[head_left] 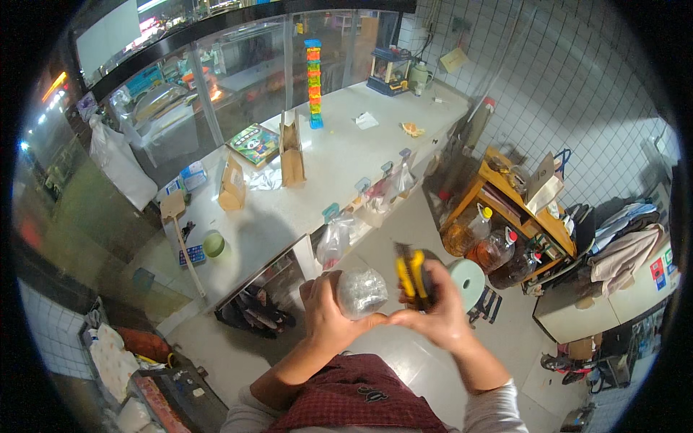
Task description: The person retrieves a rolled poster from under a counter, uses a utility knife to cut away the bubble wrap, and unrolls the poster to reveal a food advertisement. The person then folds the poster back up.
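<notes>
My left hand (327,311) is wrapped around a rounded, clear, shiny plastic object (363,295); whether it is a bottle or a jar I cannot tell. In my right hand (441,311) is a yellow-and-black object (412,273), blurred, with a dark, ragged-looking upper end. Both hands are in front of the dark red checked apron (368,395), with the thumbs meeting at their tips. The two held things are apart, side by side.
A white counter (346,157) holds paper bags (292,154), a book (253,143), a coloured block tower (314,84) and a green cup (214,244). At right are a round stool (472,270), large plastic bottles (494,250) and a wooden shelf (552,238).
</notes>
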`<state>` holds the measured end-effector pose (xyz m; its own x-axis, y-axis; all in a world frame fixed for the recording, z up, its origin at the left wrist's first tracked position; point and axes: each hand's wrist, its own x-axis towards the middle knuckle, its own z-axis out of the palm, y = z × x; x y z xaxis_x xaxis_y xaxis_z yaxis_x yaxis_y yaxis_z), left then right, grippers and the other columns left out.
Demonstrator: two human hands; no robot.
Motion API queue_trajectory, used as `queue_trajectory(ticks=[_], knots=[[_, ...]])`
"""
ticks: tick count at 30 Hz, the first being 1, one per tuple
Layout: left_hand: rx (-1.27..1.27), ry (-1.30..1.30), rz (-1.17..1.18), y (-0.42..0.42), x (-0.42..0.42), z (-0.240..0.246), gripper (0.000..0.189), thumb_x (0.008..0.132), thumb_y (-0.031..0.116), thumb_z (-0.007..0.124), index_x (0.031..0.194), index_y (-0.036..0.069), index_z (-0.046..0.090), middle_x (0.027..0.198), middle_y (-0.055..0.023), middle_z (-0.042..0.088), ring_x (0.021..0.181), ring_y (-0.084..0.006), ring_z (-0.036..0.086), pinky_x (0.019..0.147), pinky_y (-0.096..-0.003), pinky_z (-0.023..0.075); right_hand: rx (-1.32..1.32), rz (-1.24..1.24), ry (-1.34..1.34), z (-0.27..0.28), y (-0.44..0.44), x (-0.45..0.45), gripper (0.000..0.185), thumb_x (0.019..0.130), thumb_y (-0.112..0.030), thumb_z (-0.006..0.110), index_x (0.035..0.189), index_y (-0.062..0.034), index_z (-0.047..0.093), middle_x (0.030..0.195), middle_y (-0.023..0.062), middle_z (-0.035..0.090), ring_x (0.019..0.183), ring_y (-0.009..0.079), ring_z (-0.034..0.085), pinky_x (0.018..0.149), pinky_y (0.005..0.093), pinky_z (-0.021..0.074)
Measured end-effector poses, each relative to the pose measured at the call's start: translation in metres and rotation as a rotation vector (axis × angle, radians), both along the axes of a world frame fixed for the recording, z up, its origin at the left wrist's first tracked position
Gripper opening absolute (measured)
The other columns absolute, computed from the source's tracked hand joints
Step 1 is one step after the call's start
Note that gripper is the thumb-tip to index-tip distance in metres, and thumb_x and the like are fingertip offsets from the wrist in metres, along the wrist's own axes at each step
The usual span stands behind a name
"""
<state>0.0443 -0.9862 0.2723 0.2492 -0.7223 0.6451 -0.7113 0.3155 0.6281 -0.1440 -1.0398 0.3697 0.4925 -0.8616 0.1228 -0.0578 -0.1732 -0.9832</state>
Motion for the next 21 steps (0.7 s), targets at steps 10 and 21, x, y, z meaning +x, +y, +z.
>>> queue_trajectory(ticks=[10, 21], knots=[[0.225, 0.330, -0.542, -0.001, 0.032, 0.026, 0.088, 0.081, 0.040, 0.082, 0.145, -0.001, 0.039, 0.138, -0.0205, 0.046, 0.131, -0.0366, 0.045, 0.110, -0.0444, 0.0348, -0.089, -0.086, -0.096, -0.028, 0.000, 0.021, 0.066, 0.068, -0.016, 0.095, 0.119, 0.0002, 0.057, 0.101, 0.0028, 0.063, 0.088, 0.0081, 0.057, 0.077, 0.0256, 0.0511], [0.120, 0.401, -0.425, -0.006, 0.010, 0.027, 0.083, 0.062, 0.037, 0.096, 0.124, 0.004, 0.052, 0.114, -0.0125, 0.060, 0.108, -0.0302, 0.056, 0.102, -0.0456, 0.0369, -0.377, -0.101, 0.201, -0.004, -0.007, -0.015, 0.041, 0.082, -0.017, 0.084, 0.111, 0.0014, 0.062, 0.099, 0.0114, 0.068, 0.086, 0.0175, 0.064, 0.076, 0.0312, 0.0528]])
